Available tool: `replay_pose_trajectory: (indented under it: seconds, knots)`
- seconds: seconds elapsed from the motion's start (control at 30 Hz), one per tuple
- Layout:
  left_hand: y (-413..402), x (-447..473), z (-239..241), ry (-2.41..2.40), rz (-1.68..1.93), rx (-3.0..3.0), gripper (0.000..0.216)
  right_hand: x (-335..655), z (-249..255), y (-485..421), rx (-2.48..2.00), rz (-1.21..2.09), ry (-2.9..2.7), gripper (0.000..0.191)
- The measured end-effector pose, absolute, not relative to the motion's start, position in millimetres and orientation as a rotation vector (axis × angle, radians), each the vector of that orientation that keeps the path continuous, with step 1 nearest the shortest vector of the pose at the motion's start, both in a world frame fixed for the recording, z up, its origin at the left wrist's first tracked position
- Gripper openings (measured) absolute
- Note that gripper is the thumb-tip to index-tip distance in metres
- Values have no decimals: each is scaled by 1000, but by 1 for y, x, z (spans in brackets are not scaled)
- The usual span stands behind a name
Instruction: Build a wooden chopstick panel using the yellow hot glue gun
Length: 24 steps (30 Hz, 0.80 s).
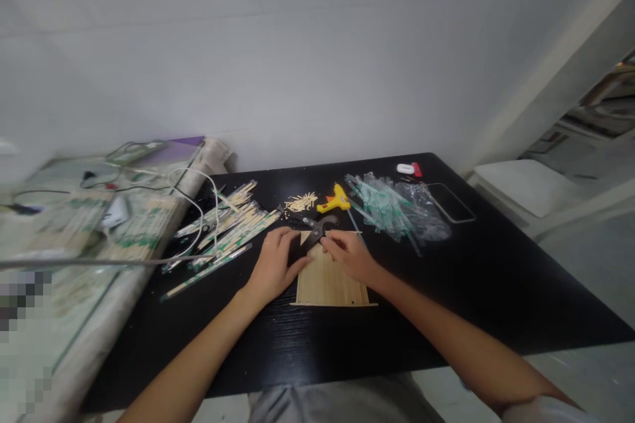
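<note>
A flat, pale mat of thin wooden sticks laid side by side (332, 284) lies on the black table, with a crosswise stick along its near edge. Over its far end is a dark hand tool like pliers or cutters (317, 230). My left hand (272, 264) rests at the mat's left edge, thumb and fingers apart, the tool's dark end close to the gap between them. Above the mat's right side, my right hand (351, 256) has its fingers pinched together beside the tool. What they grip is hidden. Just beyond lies a yellow glue gun (335, 199).
Wrapped chopsticks (238, 228) and a white cable (202, 211) lie left. Short cut stick pieces (301, 202) are heaped behind the tool. Green-white plastic wrappers (384, 205), a phone (450, 203) and a small white case (405, 168) occupy the right. A white stool (518, 182) stands beyond.
</note>
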<state>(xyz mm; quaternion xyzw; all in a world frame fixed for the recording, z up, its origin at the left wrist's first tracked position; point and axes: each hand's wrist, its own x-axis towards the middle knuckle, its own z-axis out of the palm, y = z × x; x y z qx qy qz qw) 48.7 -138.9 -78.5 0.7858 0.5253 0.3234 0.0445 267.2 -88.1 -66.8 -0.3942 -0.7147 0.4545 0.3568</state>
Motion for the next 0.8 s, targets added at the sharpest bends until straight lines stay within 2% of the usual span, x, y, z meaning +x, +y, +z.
replay_pose_trajectory:
  seconds: [0.1,0.17,0.27,0.4,0.47,0.57,0.73,0.8]
  knots:
    - [-139,47,-76,1670,958,2516,84,268,-69,-90,-1003,1191,-1845,34]
    - [-139,46,-75,1681,881,2570,99,269,-69,-91,-967,1215,-1870,34]
    - [-140,45,-75,1708,770,2596,110,271,-68,-92,-895,1209,-1936,35]
    - [-139,42,-75,1731,737,2590,113,270,-69,-95,-841,1256,-1947,39]
    - [-138,41,-75,1757,781,2571,109,268,-70,-98,-842,1319,-1921,41]
    - [-137,40,-79,1833,878,2507,91,265,-68,-103,-839,1429,-1823,47]
    - [-131,34,-85,1814,1029,2384,30,263,-68,-105,-751,1607,-1663,52]
    - [-128,29,-86,1772,1114,2304,19,261,-70,-104,-769,1639,-1655,51]
